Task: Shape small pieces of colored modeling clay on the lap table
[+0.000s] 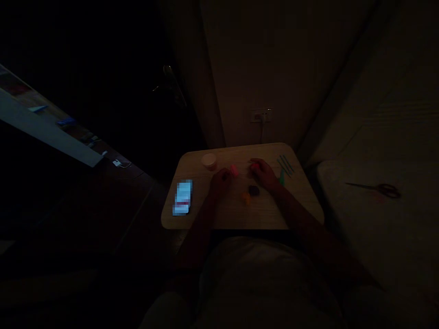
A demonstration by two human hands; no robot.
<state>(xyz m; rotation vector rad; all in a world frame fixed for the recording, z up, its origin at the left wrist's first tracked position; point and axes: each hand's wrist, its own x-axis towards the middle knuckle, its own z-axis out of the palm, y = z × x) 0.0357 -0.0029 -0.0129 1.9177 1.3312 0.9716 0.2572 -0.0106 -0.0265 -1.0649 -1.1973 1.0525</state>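
The scene is very dark. On a small wooden table (219,214), my right hand (265,174) curls around a red-pink lump (254,166) that looks like modelling clay. My left hand (219,181) rests on the tabletop with its fingers curled in; whether anything is inside them is hidden. Just right of its fingertips lies a pink lump (233,170). Between my forearms sit an orange lump (246,198) and a dark purple lump (254,190). A green piece (281,177) lies beside my right wrist, partly covered by it.
A pale cup (209,161) stands at the table's back left. A lit phone (183,197) lies at the left edge. Several thin teal sticks (286,165) lie at the back right. Scissors (387,189) rest on a pale surface to the right. A wall socket (261,115) holds a plug.
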